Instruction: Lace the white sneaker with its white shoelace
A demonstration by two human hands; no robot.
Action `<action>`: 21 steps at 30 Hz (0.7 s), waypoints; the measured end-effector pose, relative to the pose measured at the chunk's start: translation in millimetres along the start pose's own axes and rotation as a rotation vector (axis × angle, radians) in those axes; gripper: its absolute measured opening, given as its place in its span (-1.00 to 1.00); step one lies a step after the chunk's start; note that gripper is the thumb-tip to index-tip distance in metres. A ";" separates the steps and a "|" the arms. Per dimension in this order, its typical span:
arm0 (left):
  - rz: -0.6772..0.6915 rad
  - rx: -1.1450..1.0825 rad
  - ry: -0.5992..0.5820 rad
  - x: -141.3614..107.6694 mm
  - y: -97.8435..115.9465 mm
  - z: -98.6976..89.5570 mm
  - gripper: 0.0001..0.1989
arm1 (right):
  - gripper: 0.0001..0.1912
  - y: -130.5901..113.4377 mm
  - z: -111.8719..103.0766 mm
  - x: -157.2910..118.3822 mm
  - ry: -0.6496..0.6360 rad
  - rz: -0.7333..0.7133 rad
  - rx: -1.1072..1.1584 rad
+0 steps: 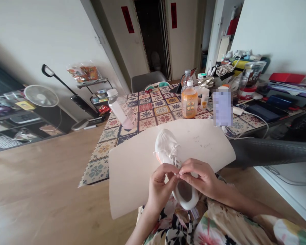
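A white lace-up shoe (166, 141) lies on a large pale sheet (132, 170), toe pointing away and its opening close to my body. Over the lacing, my left hand (163, 180) pinches with thumb and forefinger. My right hand (200, 175) pinches at the same spot, its fingertips meeting those of the left. The white shoelace (175, 158) runs up the tongue to my fingertips, which cover its end there. Both hands hide the middle of the shoe.
A patterned cloth covers the table (153, 109). On it stand a bottle of orange drink (189, 102), a clear bottle with pinkish liquid (122, 110) and a phone with a blurred screen (222, 107). Jars and clutter (250, 83) crowd the right side. A white cable (266, 126) hangs there.
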State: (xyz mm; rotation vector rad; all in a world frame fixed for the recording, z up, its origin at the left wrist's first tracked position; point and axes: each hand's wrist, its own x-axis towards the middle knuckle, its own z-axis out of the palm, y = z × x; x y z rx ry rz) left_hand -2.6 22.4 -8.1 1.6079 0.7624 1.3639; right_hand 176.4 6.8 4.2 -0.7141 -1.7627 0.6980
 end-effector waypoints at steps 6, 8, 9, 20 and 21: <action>0.035 0.021 -0.031 -3.4 -3.9 1.3 -0.90 | -0.78 5.1 6.1 -2.7 0.128 0.319 0.273; 0.019 0.020 -0.017 -3.8 -4.7 1.1 -0.89 | -0.81 5.9 5.9 -2.1 0.139 0.324 0.248; 0.012 0.012 -0.008 -4.0 -4.9 1.0 -0.89 | -0.84 5.4 4.8 -1.2 0.116 0.297 0.196; 0.179 0.086 0.018 1.2 -12.1 -9.3 -0.93 | -0.94 -9.0 -1.4 11.3 -0.046 0.019 -0.324; 0.193 0.078 0.043 2.9 -13.5 -9.3 -0.94 | -0.92 -7.8 -0.2 11.3 -0.017 0.015 -0.325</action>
